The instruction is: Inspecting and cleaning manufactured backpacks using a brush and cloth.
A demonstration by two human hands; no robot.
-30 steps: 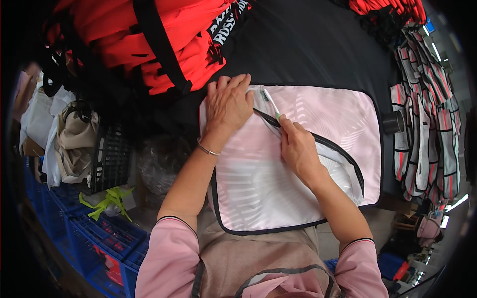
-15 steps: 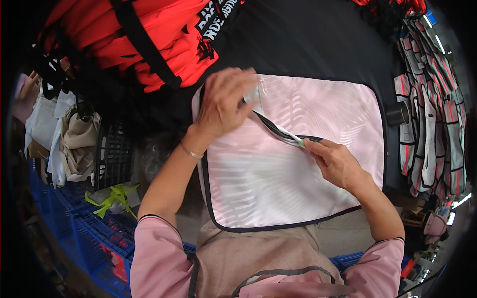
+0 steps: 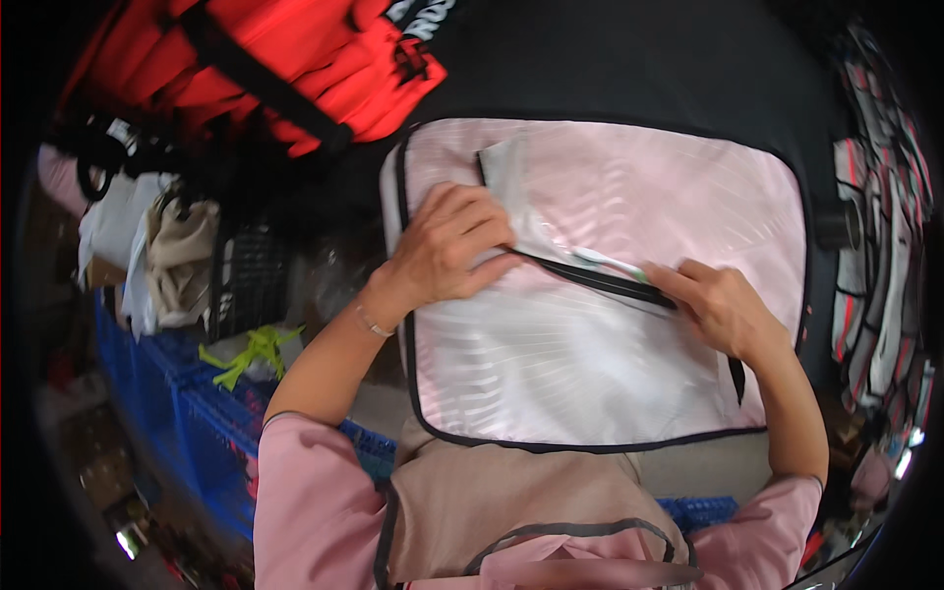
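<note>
A pink and white patterned fabric panel with rounded corners and black bound edges lies before me. Across its middle runs a black strip, which looks like zipper tape. A thin white and green piece lies along it, its kind unclear. My right hand pinches the strip near its right part; a black end hangs out below that hand. My left hand has its fingers closed at the strip's left end, beside a pale grey fabric flap. Its fingertips hide what they grip.
Red fabric goods with black straps are piled at the far left on the black work surface. Blue crates and a black basket stand at the left. Grey and black fabric pieces hang at the right.
My left hand has come nearer, down onto the strip's left end. My right hand has moved right along the strip, which now lies straighter. The panel appears shifted right.
</note>
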